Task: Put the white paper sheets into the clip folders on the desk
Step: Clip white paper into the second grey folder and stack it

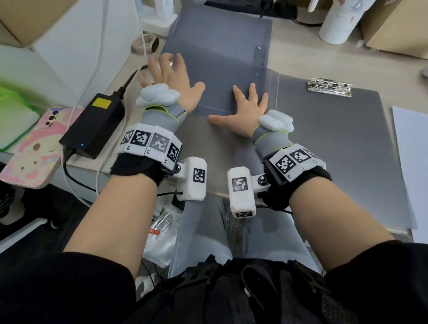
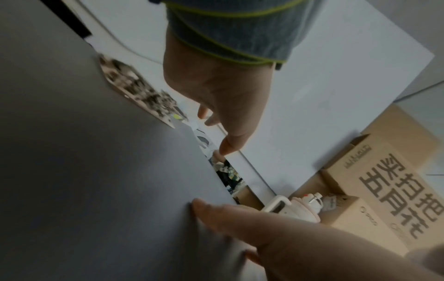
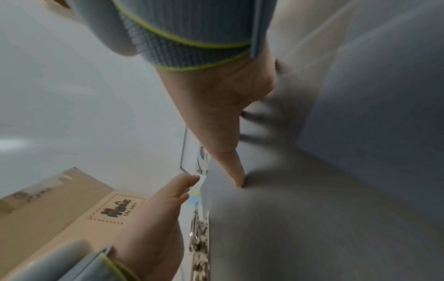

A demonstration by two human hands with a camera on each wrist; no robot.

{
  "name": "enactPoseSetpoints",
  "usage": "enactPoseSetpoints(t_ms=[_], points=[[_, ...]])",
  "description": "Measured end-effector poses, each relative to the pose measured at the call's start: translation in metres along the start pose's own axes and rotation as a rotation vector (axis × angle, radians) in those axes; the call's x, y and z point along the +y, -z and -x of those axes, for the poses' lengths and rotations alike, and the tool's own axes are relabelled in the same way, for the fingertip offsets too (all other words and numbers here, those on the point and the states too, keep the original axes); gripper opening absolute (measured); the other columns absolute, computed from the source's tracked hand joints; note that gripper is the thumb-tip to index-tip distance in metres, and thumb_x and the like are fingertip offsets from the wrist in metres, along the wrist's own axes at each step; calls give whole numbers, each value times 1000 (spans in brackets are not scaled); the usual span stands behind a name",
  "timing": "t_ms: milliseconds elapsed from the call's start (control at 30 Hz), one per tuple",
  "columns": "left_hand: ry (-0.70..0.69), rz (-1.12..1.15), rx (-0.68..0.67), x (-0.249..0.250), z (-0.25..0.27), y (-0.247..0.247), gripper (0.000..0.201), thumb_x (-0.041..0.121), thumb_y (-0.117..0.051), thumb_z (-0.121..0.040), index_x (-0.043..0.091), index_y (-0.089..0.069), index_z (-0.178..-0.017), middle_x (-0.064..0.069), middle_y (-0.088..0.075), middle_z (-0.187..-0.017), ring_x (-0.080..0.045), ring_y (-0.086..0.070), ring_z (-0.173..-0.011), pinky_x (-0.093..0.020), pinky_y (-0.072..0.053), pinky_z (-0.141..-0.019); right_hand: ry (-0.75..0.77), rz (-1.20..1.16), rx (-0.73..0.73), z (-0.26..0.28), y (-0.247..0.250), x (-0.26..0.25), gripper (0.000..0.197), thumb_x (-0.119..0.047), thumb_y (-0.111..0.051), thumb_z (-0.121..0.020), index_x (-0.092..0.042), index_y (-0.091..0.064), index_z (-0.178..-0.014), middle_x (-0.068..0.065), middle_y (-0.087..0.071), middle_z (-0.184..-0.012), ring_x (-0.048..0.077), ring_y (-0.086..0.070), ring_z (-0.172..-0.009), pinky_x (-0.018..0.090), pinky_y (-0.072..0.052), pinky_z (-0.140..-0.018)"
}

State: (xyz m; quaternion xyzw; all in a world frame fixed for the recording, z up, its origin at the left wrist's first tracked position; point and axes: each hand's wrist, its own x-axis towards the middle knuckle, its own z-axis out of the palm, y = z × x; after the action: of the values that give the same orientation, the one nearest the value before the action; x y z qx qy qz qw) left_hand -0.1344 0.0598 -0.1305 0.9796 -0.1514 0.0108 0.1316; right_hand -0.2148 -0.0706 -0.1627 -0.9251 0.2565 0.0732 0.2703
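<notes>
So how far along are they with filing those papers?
Early on. Done: one grey folder lies open, its metal clip bare. In hand: the left hand and right hand press flat on its translucent cover. Left: the white sheets wait beside it, unfiled.

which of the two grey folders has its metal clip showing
The near grey folder, lying open on the desk by the right hand: its metal clip sits at its far edge. The far grey folder shows no clip.
</notes>
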Motion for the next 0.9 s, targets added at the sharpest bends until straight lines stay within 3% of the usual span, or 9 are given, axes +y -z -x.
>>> enactPoseSetpoints(t_ms=[67,167,333,467,567,667,733,833,900], points=[[-75,47,-69,17,-3,0,63,40,-47,-88,14,-29,-143,-5,-22,-153,-29,-3,-146,-49,-13,-115,59,-10,20,-4,14,4,79,-54,-63,-77,-25,-33,-144,4,-17,-158,33,-11,-144,45,-20,-115],[-150,130,-194,55,-4,-2,58,42,-40,-95,12,-30,-144,-7,-31,-151,-26,-2,-148,-46,-13,-115,141,-98,89,-9,44,22,47,-35,-64,-84,-11,-58,-124,9,-55,-132,28,-47,-125,30,-34,-103],[-275,292,-318,111,-6,-10,52,38,-38,-99,9,-38,-141,-12,-40,-147,-28,-31,-140,-29,-27,-107,48,-224,271,-18,79,66,29,-21,-66,-81,-10,-69,-108,10,-71,-107,23,-64,-105,27,-47,-91],[-306,329,-355,148,-13,-24,43,37,-41,-97,8,-54,-126,-15,-52,-136,-30,-48,-125,-30,-36,-98,-135,-194,406,-26,96,115,27,-23,-60,-79,-19,-70,-105,9,-71,-105,26,-64,-101,24,-47,-82],[-327,356,-383,173,-20,-42,32,37,-41,-94,9,-55,-101,-20,-57,-122,-30,-54,-112,-30,-40,-94,-247,-116,389,-32,100,148,47,-40,-59,-72,-20,-64,-114,13,-65,-115,30,-59,-110,34,-49,-91],[-320,367,-381,197,-27,-58,33,27,-44,-94,9,-62,-115,-15,-63,-120,-31,-58,-110,-32,-44,-96,-284,-2,340,-35,106,173,73,-49,-67,-71,-12,-48,-132,15,-36,-147,29,-30,-139,39,-32,-112],[-325,355,-363,209,-33,-69,29,21,-46,-93,10,-65,-113,-15,-66,-115,-32,-61,-106,-35,-48,-95,-289,14,349,-37,110,182,82,-50,-72,-70,-12,-41,-136,11,-19,-156,27,-16,-144,40,-24,-115],[-332,323,-321,221,-37,-79,17,21,-49,-90,23,-66,-87,-9,-62,-88,-28,-54,-81,-26,-46,-78,-279,64,311,-42,108,192,93,-65,-68,-65,-13,-40,-138,11,-23,-154,27,-17,-143,42,-21,-117],[-305,344,-289,224,-42,-85,18,22,-51,-89,23,-69,-90,-3,-59,-83,-23,-51,-78,-26,-45,-75,-286,95,272,-44,106,197,101,-74,-62,-64,-13,-35,-140,11,-22,-154,28,-15,-144,42,-18,-118]])
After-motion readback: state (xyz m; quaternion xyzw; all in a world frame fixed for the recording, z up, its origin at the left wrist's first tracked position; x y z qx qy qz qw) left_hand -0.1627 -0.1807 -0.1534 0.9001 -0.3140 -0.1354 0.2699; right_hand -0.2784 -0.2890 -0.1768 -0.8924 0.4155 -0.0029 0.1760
